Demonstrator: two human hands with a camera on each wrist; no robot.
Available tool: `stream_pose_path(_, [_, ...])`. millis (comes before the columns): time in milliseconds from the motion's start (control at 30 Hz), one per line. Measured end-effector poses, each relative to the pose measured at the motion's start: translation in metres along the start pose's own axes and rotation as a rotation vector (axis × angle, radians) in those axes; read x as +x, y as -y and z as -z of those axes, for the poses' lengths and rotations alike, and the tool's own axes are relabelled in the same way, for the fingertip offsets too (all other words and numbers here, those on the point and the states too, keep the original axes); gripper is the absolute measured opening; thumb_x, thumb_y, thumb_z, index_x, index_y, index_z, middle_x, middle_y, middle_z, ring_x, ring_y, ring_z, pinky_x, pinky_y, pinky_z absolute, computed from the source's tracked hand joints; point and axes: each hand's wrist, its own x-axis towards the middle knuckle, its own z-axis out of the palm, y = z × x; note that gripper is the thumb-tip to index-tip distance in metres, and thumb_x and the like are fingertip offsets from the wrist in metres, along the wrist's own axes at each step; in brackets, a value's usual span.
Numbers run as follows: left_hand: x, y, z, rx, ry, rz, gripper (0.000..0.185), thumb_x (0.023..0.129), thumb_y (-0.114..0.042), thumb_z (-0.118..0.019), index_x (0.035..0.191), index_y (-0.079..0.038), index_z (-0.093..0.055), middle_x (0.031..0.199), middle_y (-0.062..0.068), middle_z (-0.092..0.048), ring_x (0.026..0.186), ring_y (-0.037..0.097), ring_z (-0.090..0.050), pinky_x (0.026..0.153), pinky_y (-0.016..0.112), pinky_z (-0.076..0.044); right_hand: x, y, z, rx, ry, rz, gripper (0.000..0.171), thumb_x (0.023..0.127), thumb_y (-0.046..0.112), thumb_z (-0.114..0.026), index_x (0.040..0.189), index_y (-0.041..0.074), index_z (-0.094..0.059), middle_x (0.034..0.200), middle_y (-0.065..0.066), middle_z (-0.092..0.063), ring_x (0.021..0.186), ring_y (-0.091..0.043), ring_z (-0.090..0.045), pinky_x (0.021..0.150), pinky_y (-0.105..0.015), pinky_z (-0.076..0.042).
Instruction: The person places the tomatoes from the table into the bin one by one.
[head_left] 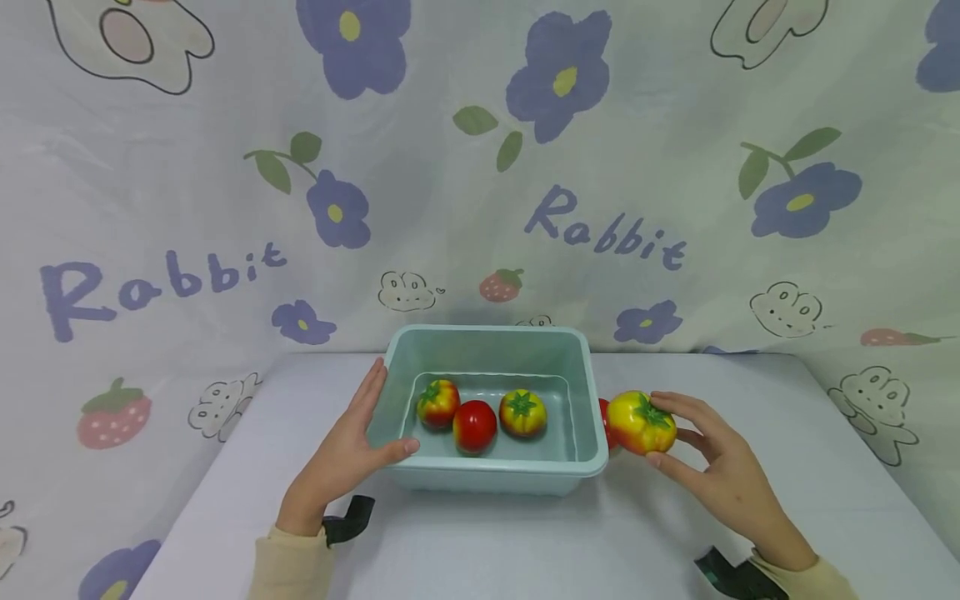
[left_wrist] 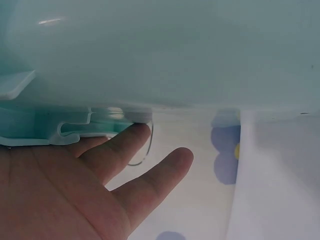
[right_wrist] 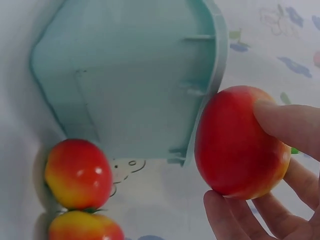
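A pale green plastic bin [head_left: 495, 482] holds a red tomato [head_left: 475, 427] and two red-and-yellow tomatoes [head_left: 522, 413] with green star-shaped tops. My left hand [head_left: 337, 458] lies against the bin's left side, fingers extended along it and thumb over the front rim. Just outside the right rim, my right hand [head_left: 720, 471] pinches a yellow-and-red tomato [head_left: 637, 423] between thumb and fingers. In the right wrist view this tomato [right_wrist: 240, 145] is up at rim height, overlapping the rim's edge. Behind it, the head view shows part of another red tomato [head_left: 604, 417].
Beside the bin's right wall, the right wrist view shows two tomatoes [right_wrist: 79, 174] on the white tabletop [head_left: 465, 550]. A patterned cloth [head_left: 450, 200] with flowers and rabbits hangs behind the table. Dark straps [head_left: 348, 518] sit at both wrists.
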Motion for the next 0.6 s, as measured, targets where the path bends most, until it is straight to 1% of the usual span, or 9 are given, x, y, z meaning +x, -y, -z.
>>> stream_pose_path(233, [0.001,-0.002,0.0,0.001,0.002,0.013,0.11,0.083,-0.039,-0.08,0.163,-0.011,-0.009,0.169,0.007,-0.003,0.152,0.04,-0.009,0.108,0.075,-0.021,0.006,0.01,-0.003,0.063,-0.015,0.036,0.067,0.081,-0.002,-0.081,0.141,0.017,-0.057,0.144,-0.003,-0.052,0.127,0.001,-0.046,0.093,-0.008,-0.045])
stream_pose_path(433, [0.002,-0.001,0.0,0.008,0.004,0.005,0.11,0.083,-0.039,-0.08,0.163,-0.011,-0.009,0.169,0.007,-0.002,0.152,0.04,-0.009,0.108,0.075,-0.021,0.009,0.016,-0.004,0.076,-0.02,0.031,0.066,0.082,-0.001,-0.081,0.14,0.017,-0.057,0.145,-0.004,-0.052,0.128,-0.001,-0.046,0.093,-0.009,-0.045])
stream_pose_path(600, [0.003,0.0,0.0,-0.001,0.004,0.01,0.11,0.084,-0.039,-0.08,0.163,-0.013,-0.008,0.169,0.003,-0.001,0.153,0.039,-0.008,0.108,0.075,-0.021,0.013,0.02,-0.006,0.115,-0.016,0.048,0.064,0.081,-0.003,-0.081,0.139,0.015,-0.059,0.144,-0.005,-0.052,0.128,-0.003,-0.047,0.095,-0.011,-0.045])
